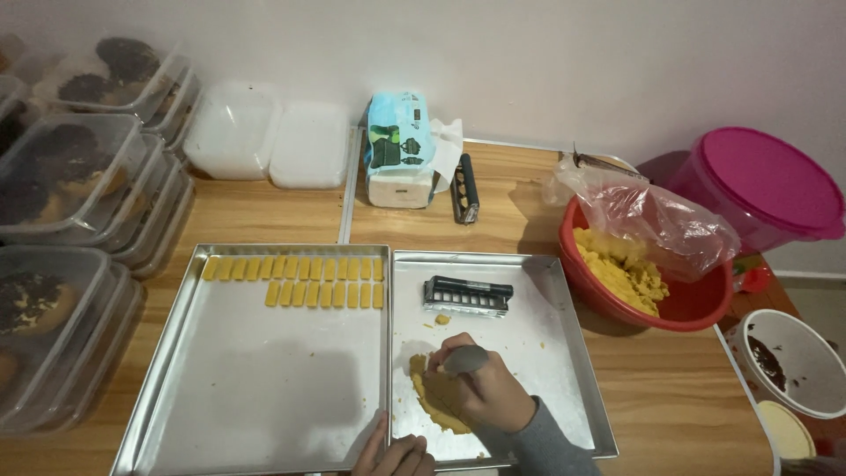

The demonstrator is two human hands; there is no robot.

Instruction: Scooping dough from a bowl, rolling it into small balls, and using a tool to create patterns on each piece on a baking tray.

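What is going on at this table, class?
A person's right hand presses a metal scraper onto a slab of yellow dough in the right tray. The left hand rests on the edge of the left tray, which holds two rows of cut dough pieces. A red bowl holds more dough.
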